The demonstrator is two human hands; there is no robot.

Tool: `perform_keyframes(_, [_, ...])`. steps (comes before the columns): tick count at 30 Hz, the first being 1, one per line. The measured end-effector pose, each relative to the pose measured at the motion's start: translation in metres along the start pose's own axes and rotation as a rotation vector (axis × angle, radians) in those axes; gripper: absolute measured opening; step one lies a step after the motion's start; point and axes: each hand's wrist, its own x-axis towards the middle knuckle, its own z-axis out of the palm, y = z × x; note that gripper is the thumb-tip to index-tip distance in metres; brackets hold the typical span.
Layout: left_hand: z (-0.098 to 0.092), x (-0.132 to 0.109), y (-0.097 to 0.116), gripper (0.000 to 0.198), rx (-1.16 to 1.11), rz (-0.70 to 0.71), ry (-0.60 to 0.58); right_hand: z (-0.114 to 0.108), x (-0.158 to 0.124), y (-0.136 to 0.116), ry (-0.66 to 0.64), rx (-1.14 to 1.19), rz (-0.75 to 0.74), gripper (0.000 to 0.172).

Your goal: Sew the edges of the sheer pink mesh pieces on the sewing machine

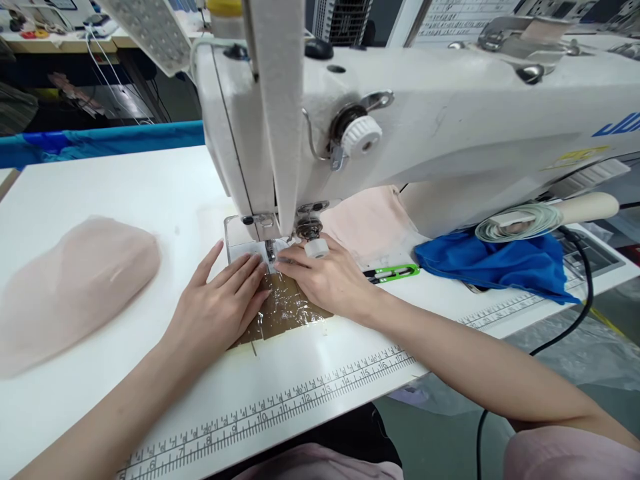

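Observation:
My left hand (220, 297) lies flat with stretched fingers beside the presser foot (271, 252) of a white sewing machine (260, 127). Its fingertips press on a small pale piece of fabric (256, 249), mostly covered by the hand. On the other side of the foot is my right hand (325, 277), fingers bent and close together, tips almost at the needle. Its thumb is hidden, and what its fingers hold cannot be made out. Below both hands a brown plate (287, 303) under shiny clear tape is set in the table.
Sheer pale pink fabric (85, 287) lies at left; more pink fabric (373, 220) sits behind my right hand. Green thread snips (397, 272) and a blue cloth (495, 263) are to the right. A printed ruler (280, 407) runs along the front edge. A black cable (583, 313) hangs at right.

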Motion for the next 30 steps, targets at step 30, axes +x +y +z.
perform_keyframes(30, [-0.038,-0.006,0.030,0.010,-0.233,0.389,0.168,-0.006,-0.001,-0.019,-0.092,0.413,-0.303,0.031])
